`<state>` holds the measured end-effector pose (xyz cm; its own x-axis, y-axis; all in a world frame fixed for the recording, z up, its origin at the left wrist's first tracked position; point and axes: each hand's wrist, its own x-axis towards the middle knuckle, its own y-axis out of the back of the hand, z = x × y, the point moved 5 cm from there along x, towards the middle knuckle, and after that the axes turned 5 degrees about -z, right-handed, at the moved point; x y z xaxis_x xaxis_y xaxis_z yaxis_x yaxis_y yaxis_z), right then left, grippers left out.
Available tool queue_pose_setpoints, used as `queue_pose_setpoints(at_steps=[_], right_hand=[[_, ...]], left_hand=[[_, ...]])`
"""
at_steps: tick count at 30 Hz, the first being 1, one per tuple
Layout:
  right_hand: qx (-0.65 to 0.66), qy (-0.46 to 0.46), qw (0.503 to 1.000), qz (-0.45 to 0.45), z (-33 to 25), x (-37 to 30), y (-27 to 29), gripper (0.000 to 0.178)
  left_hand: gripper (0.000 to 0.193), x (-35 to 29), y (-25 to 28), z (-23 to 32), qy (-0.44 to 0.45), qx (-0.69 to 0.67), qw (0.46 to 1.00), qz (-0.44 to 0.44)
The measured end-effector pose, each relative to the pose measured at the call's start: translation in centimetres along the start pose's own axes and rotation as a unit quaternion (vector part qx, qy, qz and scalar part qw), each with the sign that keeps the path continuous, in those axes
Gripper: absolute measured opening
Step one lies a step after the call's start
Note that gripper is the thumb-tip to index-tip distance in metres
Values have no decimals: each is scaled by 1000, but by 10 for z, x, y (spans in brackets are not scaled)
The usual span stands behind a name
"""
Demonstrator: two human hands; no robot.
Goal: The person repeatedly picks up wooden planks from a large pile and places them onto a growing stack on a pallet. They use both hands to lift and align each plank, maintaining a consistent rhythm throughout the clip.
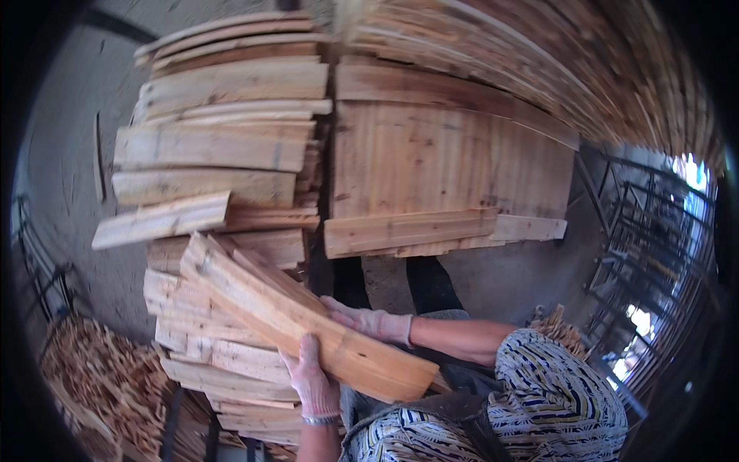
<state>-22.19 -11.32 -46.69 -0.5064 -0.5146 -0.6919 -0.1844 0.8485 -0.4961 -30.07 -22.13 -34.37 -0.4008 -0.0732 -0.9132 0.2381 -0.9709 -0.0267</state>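
Both of my hands wear pale knit gloves. Between them they hold a small bunch of wooden boards (331, 339), tilted from upper left to lower right across my lap. My left hand (312, 385) grips the near edge, its thumb on the front board's face. On the far edge my right hand (373, 322) is closed, its fingers partly hidden behind the boards. At least one more board (269, 271) shows behind the front one. The bunch's upper left end is over a long pile of loose boards (219, 354) on my left.
Ahead, boards lie side by side as a flat panel (416, 158), with crosswise boards (416, 229) along its near and far edges. Stacked timber (539, 54) fills the upper right. Wood scraps (108, 377) are heaped at lower left. Dark metal racks (647, 246) stand at right.
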Motion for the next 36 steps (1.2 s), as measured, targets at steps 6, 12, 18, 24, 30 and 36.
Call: queue_pose_setpoints(at_steps=[6, 12, 18, 24, 30, 36], right_hand=[[-72, 9, 996, 47, -14, -118, 69, 79], [-49, 171, 965, 194, 2, -234, 138, 84], [-85, 198, 871, 441, 43, -324, 247, 83], [-224, -184, 771, 566, 98, -358, 380, 108], [-188, -255, 733, 602, 144, -360, 439, 116], [-129, -193, 764, 602, 142, -368, 454, 112]], left_hand=[[63, -59, -76, -59, 34, -45, 997, -53], [71, -86, -156, -114, 44, 60, 989, -130], [61, -54, -298, -168, 132, 66, 933, -329], [54, 33, -374, -219, 44, 194, 929, -311], [51, 122, -324, -161, -26, 226, 922, -315], [109, 194, -321, -125, -252, 655, 708, -72]])
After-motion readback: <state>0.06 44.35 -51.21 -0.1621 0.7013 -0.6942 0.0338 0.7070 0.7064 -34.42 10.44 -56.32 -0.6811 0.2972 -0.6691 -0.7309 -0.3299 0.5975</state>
